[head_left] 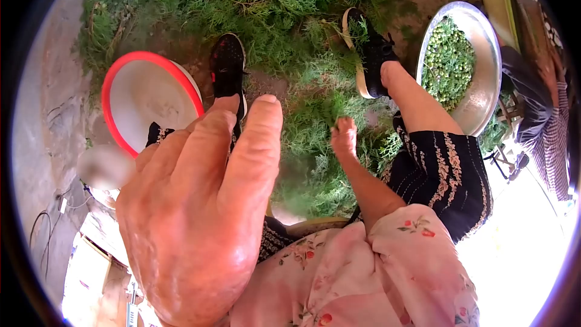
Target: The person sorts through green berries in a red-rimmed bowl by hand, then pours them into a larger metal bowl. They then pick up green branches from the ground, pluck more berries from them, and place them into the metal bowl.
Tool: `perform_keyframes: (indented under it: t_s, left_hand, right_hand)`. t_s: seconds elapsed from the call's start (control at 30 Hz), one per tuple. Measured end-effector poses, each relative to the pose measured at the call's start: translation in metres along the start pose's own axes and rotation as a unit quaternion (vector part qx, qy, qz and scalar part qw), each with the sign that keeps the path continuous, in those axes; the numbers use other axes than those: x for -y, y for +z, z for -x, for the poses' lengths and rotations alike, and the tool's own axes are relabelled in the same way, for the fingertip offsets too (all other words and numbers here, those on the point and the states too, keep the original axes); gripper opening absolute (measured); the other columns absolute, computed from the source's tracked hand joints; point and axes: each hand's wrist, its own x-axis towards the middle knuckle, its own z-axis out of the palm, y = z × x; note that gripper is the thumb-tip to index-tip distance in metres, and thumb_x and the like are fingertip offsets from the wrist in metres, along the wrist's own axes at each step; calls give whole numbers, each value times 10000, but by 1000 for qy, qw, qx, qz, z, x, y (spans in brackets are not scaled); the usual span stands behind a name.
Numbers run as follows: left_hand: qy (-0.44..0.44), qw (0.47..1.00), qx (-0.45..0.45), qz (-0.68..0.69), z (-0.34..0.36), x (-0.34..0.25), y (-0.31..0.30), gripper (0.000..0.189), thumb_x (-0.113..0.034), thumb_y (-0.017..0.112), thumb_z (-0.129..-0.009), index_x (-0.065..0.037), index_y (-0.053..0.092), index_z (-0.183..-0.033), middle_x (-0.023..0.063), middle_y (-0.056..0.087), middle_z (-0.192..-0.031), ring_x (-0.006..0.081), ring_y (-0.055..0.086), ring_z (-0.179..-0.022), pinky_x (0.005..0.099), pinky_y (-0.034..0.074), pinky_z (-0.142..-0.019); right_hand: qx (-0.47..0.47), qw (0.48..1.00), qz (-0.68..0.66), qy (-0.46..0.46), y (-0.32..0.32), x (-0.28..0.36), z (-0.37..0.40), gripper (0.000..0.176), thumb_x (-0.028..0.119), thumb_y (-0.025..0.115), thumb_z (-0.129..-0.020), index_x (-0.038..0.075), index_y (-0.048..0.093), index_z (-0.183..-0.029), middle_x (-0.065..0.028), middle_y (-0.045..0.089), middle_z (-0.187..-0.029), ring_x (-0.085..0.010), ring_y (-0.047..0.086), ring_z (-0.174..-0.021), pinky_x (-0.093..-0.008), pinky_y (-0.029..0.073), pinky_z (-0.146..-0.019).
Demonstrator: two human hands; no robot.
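Close to the camera, my left hand (196, 206) is raised with its back toward me. Its thumb is stretched out and apart from the bent fingers, whose tips are hidden; nothing shows in it. Lower down, between the knees, my right hand (345, 136) has its fingers drawn together over cut evergreen sprigs (318, 115). Whatever is between those fingers is too small to make out. A big heap of feathery green branches (266, 0) spreads across the floor beyond my black shoes (228, 63).
On the left stands a white basin with a red rim (109, 94). A metal bowl (481, 85) on the right holds small green berries and leaf bits (448, 63). Another person's dark-clothed leg (523, 85) is at the far right, beside a concrete wall (51, 97) opposite.
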Motion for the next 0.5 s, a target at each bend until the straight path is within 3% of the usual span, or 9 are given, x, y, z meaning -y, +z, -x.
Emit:
perform_keyframes:
  t_s: [0.03,0.1,0.2,0.23,0.3,0.4,0.5]
  left_hand:
    - [1,1000,0,-3,0,0,0,407,-48,651,-736,28,612,-1134,212,640,-960,360,620,-807,404,483,-705]
    - [1,1000,8,-2,0,0,0,414,-44,651,-732,27,611,-1138,211,639,-959,359,617,-798,404,481,-700]
    - [-1,1000,12,4,1,1,-1,423,-42,649,-728,25,610,-1144,212,637,-956,357,612,-786,404,477,-692]
    - [-1,1000,7,7,1,0,-2,425,-42,648,-728,24,609,-1146,212,636,-955,356,611,-783,404,476,-689]
    - [2,1000,-4,10,-1,-5,-4,424,-49,646,-731,24,608,-1147,213,635,-954,354,610,-780,403,475,-686]
    - [3,1000,-3,13,0,-5,-5,420,-58,642,-737,25,608,-1147,211,636,-953,353,610,-778,403,475,-684]
    - [0,1000,-5,24,1,-5,-4,416,-63,644,-738,24,609,-1144,207,637,-955,351,611,-776,403,475,-683]
  right_hand:
    - [-40,998,-43,-39,10,15,11,450,54,692,-709,45,523,-1126,-204,434,-1238,-405,452,-1083,-498,409,-910]
    - [-41,992,-119,27,-7,58,18,698,150,752,-719,68,406,-1320,-243,343,-1362,-445,365,-1220,-524,367,-988]
    - [-101,982,-80,136,-17,68,8,984,267,805,-696,128,200,-1460,-295,181,-1461,-480,235,-1327,-541,311,-1057]
    - [-77,977,-83,183,-18,65,-4,1129,353,826,-668,180,79,-1497,-327,83,-1484,-496,151,-1363,-558,267,-1087]
    - [-62,957,-113,260,-19,70,-23,1210,425,836,-631,206,23,-1499,-312,49,-1494,-502,125,-1367,-593,268,-1074]
    - [34,968,-30,247,-21,108,-28,1326,502,850,-556,226,-50,-1491,-263,-9,-1518,-493,68,-1380,-595,385,-1011]
    - [111,975,76,177,-9,139,-25,1276,427,847,-595,277,-53,-1487,-262,-24,-1515,-492,99,-1375,-526,472,-958]
